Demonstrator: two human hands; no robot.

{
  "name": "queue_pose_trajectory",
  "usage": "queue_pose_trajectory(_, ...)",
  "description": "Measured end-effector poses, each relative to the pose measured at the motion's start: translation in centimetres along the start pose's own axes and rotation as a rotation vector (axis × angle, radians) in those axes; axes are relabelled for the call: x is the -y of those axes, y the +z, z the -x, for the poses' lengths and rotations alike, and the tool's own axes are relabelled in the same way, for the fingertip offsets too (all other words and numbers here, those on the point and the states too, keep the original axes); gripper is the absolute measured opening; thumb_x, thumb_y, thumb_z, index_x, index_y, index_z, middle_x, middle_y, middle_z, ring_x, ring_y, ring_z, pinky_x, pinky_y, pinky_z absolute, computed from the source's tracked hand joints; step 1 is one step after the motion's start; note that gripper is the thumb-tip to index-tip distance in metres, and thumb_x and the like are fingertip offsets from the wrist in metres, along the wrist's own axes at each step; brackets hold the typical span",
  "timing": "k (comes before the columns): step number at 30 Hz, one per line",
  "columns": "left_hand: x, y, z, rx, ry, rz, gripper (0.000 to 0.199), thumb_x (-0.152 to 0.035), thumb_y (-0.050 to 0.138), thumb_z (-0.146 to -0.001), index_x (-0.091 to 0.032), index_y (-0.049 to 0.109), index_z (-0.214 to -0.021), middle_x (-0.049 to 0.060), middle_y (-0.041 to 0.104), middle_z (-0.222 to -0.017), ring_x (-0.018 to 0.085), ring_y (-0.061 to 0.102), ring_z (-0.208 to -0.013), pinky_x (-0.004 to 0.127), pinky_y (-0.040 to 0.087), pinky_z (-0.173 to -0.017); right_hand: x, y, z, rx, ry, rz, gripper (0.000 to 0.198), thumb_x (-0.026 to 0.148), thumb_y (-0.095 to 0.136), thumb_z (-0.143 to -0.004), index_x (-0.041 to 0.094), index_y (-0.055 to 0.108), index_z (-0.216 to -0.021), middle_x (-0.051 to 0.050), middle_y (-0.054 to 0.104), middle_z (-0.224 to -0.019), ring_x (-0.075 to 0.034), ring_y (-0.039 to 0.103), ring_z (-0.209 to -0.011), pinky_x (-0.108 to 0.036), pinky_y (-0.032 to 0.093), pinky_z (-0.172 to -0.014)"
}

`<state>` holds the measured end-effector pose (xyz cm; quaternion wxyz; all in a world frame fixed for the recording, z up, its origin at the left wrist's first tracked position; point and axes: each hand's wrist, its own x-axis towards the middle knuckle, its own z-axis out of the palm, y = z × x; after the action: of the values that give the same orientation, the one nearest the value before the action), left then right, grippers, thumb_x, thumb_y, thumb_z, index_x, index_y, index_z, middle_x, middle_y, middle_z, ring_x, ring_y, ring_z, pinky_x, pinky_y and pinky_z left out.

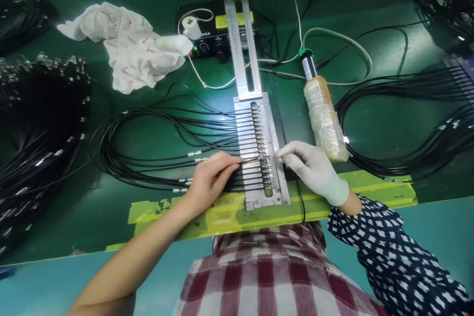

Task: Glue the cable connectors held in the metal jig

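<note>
Black cables (105, 143) lie in a loop on the green counter (370, 12), their right-hand ends running across the metal fixture (256, 202) in front of me, side by side in its slots, with small coppery tips showing along the opening. My bare left hand (213, 177) is pinched, thumb against forefinger, on a thin dark strand at the fixture's left edge; it looks like one of these cables. My white-gloved right hand (306, 165) is at the opposite edge, fingertips close together; I cannot tell whether they grip anything. From the fixture's far end a slotted metal bar (234, 34) reaches up over a black control box (207, 47). Left of the box lies a crumpled white cloth (128, 49). Just beyond my right hand rests a plastic-wrapped handle (328, 123), and yellow-green tape (222, 217) lines the near edge.
</note>
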<state>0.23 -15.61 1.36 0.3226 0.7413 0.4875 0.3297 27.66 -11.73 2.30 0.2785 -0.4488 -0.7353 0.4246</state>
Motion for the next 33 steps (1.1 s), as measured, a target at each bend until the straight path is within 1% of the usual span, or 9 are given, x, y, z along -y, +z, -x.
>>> queue_pose_trajectory(3,0.6,-0.2,0.1,0.081,0.149,-0.133,0.032,-0.018,0.048,-0.097,-0.022,0.065,-0.124,0.007,0.068,-0.093,0.015,0.061,-0.084,0.027,0.048,-0.075,-0.4,0.2,0.3,0.017,-0.012,0.015,0.026,0.039,0.050,-0.100,0.019,0.067,-0.096,-0.002,0.069,-0.086,-0.017,0.064,-0.077,-0.029,0.047,-0.072)
queue_pose_trajectory(5,1.0,-0.4,-0.1,0.135,0.227,-0.262,0.036,-0.017,0.045,-0.097,-0.023,0.065,-0.126,0.007,0.067,-0.093,0.016,0.059,-0.084,0.028,0.047,-0.075,-0.4,0.2,0.3,0.009,-0.010,0.008,0.026,0.037,0.050,-0.100,0.019,0.067,-0.097,-0.002,0.070,-0.086,-0.017,0.065,-0.078,-0.030,0.048,-0.073)
queue_pose_trajectory(10,1.9,-0.8,-0.6,0.196,0.316,-0.432,0.038,-0.017,0.039,-0.098,-0.025,0.065,-0.126,0.007,0.066,-0.092,0.017,0.055,-0.080,0.030,0.041,-0.072,-0.6,0.1,0.3,-0.012,0.000,-0.002,0.025,0.038,0.051,-0.100,0.019,0.068,-0.098,-0.002,0.071,-0.087,-0.017,0.066,-0.079,-0.030,0.048,-0.074)
queue_pose_trajectory(16,2.5,-0.9,-1.0,0.264,0.237,-0.325,0.035,-0.027,0.040,-0.099,-0.029,0.068,-0.120,0.007,0.064,-0.092,0.018,0.052,-0.078,0.032,0.040,-0.072,-0.6,0.0,0.3,-0.023,0.009,-0.009,0.022,0.035,0.052,-0.099,0.020,0.068,-0.097,-0.001,0.073,-0.090,-0.017,0.067,-0.080,-0.030,0.049,-0.075)
queue_pose_trajectory(20,2.5,-0.4,-1.4,0.260,0.182,-0.227,0.032,-0.029,0.045,-0.097,-0.030,0.069,-0.118,0.007,0.064,-0.091,0.020,0.051,-0.077,0.035,0.039,-0.072,-0.4,0.0,0.2,-0.005,0.019,0.002,0.021,0.034,0.052,-0.100,0.021,0.068,-0.099,-0.002,0.073,-0.094,-0.019,0.068,-0.083,-0.030,0.050,-0.078)
queue_pose_trajectory(23,2.1,-0.2,-1.5,0.238,0.175,-0.267,0.031,-0.029,0.045,-0.097,-0.030,0.070,-0.114,0.007,0.064,-0.092,0.020,0.052,-0.079,0.036,0.041,-0.073,-0.4,-0.1,0.2,0.004,0.026,0.022,0.023,0.037,0.050,-0.100,0.022,0.068,-0.099,-0.003,0.073,-0.095,-0.021,0.069,-0.085,-0.032,0.051,-0.078)
queue_pose_trajectory(28,1.2,0.1,-0.4,0.231,0.179,-0.453,0.039,-0.021,0.039,-0.096,-0.025,0.065,-0.125,0.010,0.062,-0.094,0.022,0.055,-0.083,0.039,0.043,-0.071,-1.2,-0.2,0.1,0.014,0.072,0.070,0.030,0.045,0.049,-0.099,0.024,0.070,-0.099,-0.004,0.074,-0.092,-0.024,0.070,-0.080,-0.035,0.055,-0.072)
queue_pose_trajectory(31,0.2,0.5,0.1,0.269,0.123,-0.366,0.045,-0.019,0.042,-0.090,-0.021,0.061,-0.131,0.013,0.063,-0.088,0.025,0.057,-0.078,0.043,0.044,-0.065,-1.9,-0.2,0.1,0.019,0.091,0.079,0.034,0.050,0.048,-0.098,0.025,0.071,-0.099,-0.005,0.075,-0.092,-0.025,0.071,-0.079,-0.037,0.057,-0.072)
queue_pose_trajectory(33,-0.2,0.0,-0.4,0.274,0.106,-0.288,0.043,-0.023,0.047,-0.088,-0.026,0.064,-0.128,0.011,0.066,-0.086,0.025,0.060,-0.077,0.043,0.048,-0.065,-2.3,-0.2,0.1,0.026,0.121,0.082,0.038,0.054,0.047,-0.097,0.025,0.072,-0.099,-0.005,0.075,-0.089,-0.025,0.071,-0.077,-0.037,0.058,-0.072)
